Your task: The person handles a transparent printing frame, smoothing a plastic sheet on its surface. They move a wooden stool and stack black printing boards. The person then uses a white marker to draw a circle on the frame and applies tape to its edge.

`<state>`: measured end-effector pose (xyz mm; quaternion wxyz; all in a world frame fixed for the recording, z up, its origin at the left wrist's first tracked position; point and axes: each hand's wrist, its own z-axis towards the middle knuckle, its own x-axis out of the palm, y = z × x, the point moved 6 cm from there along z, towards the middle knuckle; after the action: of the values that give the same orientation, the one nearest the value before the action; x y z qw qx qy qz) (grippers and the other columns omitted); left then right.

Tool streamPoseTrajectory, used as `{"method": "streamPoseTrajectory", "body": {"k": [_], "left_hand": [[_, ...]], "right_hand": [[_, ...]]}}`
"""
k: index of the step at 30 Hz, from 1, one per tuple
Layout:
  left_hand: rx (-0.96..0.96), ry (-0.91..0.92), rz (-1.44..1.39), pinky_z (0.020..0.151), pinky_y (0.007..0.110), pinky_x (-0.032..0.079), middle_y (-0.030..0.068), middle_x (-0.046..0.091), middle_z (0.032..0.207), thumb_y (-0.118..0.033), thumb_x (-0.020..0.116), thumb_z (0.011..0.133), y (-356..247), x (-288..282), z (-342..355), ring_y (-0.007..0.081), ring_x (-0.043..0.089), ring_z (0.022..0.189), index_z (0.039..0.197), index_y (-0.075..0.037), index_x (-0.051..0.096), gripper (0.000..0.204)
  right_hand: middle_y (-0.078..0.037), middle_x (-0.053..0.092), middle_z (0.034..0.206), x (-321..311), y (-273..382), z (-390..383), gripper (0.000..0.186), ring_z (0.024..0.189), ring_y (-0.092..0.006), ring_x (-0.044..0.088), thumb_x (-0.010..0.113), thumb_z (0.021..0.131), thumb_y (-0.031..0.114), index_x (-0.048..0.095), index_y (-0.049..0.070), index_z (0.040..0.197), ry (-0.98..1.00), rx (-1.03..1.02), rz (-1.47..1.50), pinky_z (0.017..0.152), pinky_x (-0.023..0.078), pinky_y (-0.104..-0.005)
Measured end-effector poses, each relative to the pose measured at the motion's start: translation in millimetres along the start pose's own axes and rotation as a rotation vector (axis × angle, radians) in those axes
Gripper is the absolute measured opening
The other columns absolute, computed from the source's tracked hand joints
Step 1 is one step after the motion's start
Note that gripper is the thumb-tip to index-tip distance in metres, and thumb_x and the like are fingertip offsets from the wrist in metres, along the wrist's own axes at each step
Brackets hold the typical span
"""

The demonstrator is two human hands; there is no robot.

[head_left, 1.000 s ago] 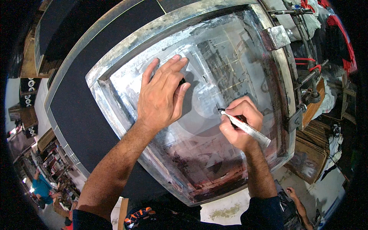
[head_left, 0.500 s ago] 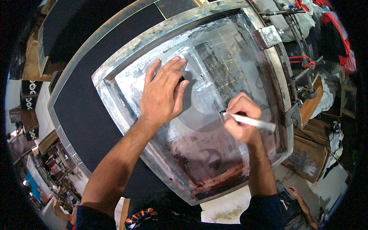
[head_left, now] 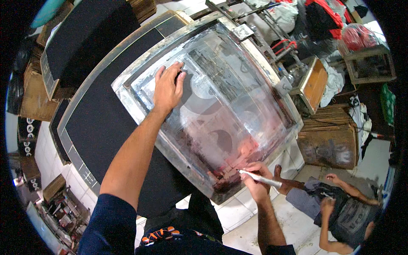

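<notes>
Head camera, looking down: a large metal-framed printing screen with a translucent grey mesh (head_left: 221,106) lies tilted on a black table top (head_left: 102,123), and the left hand (head_left: 168,88) rests flat on its upper left part, fingers spread and gripping nothing. Near the screen's lower corner, the right hand (head_left: 256,180) is curled around a slim white marker pen (head_left: 260,179), pinched between the fingers, with its tip touching the red-stained mesh by the frame.

floor: white tiles (head_left: 238,214) | wooden crate (head_left: 329,146) | cardboard stacks (head_left: 32,91)
</notes>
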<state>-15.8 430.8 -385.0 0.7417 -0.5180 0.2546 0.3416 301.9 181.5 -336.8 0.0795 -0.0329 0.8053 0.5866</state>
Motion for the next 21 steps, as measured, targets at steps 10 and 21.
{"method": "streamPoseTrajectory", "body": {"k": [10,21], "left_hand": [[-0.063,0.259,0.142,0.113,0.05,0.036,0.0179,0.062,0.134,-0.021,0.052,0.102,-38,-48,-118,0.033,0.054,0.13,0.109,0.002,0.061,0.025],[-0.028,0.071,0.149,0.103,0.047,0.044,0.0158,0.064,0.125,-0.01,0.064,0.094,-47,-54,-120,0.0325,0.059,0.123,0.105,-0.001,0.057,0.016]], "right_hand": [[-0.006,0.066,0.095,20,6,-27,0.019,0.082,-0.0135,0.064,0.072,0.081,-0.004,0.066,0.003,0.098,-0.194,-0.004,-0.054,0.072,0.054,-0.029],[-0.004,0.068,0.076,82,44,228,0.012,0.07,-0.009,0.064,0.074,0.078,0.007,0.065,0.001,0.085,0.211,-0.478,-0.221,0.063,0.051,-0.0261]]}}
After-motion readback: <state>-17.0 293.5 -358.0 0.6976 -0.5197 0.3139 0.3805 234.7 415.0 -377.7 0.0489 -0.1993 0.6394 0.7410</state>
